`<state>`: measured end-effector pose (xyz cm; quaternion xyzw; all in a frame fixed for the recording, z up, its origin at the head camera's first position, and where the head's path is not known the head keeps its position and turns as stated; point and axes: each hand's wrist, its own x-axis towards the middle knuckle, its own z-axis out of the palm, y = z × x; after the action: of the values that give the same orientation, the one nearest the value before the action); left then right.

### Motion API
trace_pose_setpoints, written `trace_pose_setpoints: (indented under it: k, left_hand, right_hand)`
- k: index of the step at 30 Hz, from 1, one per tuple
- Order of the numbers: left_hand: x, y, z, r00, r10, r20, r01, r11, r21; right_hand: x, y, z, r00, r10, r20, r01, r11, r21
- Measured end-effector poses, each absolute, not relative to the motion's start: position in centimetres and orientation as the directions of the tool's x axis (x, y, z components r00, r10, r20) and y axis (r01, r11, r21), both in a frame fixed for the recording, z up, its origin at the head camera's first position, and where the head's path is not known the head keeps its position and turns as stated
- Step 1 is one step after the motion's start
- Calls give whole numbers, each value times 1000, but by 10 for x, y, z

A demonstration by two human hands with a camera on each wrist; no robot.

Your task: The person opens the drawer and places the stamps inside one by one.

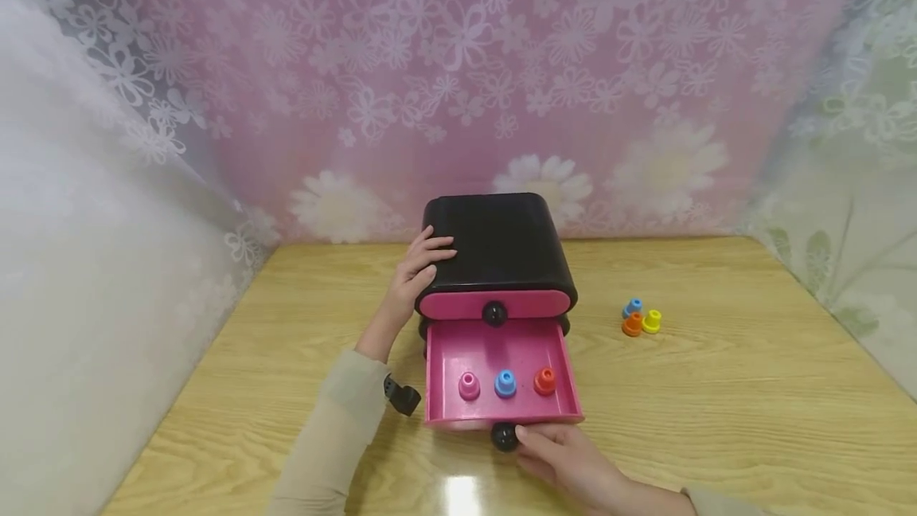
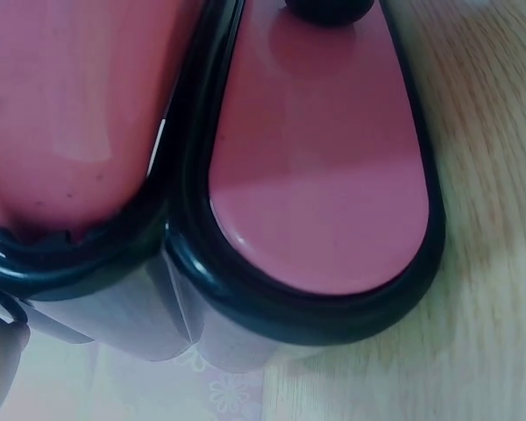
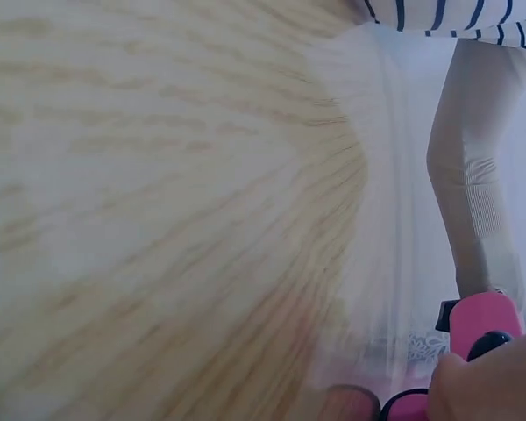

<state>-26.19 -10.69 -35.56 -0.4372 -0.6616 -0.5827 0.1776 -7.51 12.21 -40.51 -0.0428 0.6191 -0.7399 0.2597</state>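
Pink drawer [image 1: 447, 353] sitting wide open

It's right under the closed top drawer [image 1: 451, 306] of the black cabinet [image 1: 501, 241]. Left hand [image 1: 415, 265] just rests on the cabinet's edge, fingers relaxed. Right hand [image 1: 569, 460] has the black knob [image 1: 504, 438] pinched. Inside, in a row: pink cone [image 1: 469, 386], blue cone [image 1: 505, 384], red cone [image 1: 544, 381]. Three more cones [image 1: 651, 322] huddle on the desk [image 1: 716, 396], off to the right.

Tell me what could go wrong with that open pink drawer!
The pink drawer is pulled well out, so a hard tug by the right hand at its knob might bring it right off. The three little pegs standing inside could tip over if it jerks. If the left hand let go, the black box might slide.
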Motion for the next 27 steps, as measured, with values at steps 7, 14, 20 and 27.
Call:
trace_pose_setpoints:
  k: [7,14,20,27]
  left_hand:
    - [-241,-102,-335,-561,379,736,779,-57,624]
    - [-241,-102,-334,-570,377,730,775,-47,630]
    - [-241,-103,-336,-568,375,733,778,-45,627]
    - [-240,-102,-337,-572,372,731,774,-48,631]
  right_hand:
    - [-74,116,-406,-899,-353,-259,333,-167,-928]
    - [-75,112,-407,-919,-284,-274,327,-160,-931]
    - [-73,108,-408,-931,-228,-285,326,-169,-930]
    - [-74,105,-407,-934,-195,-299,331,-157,-931]
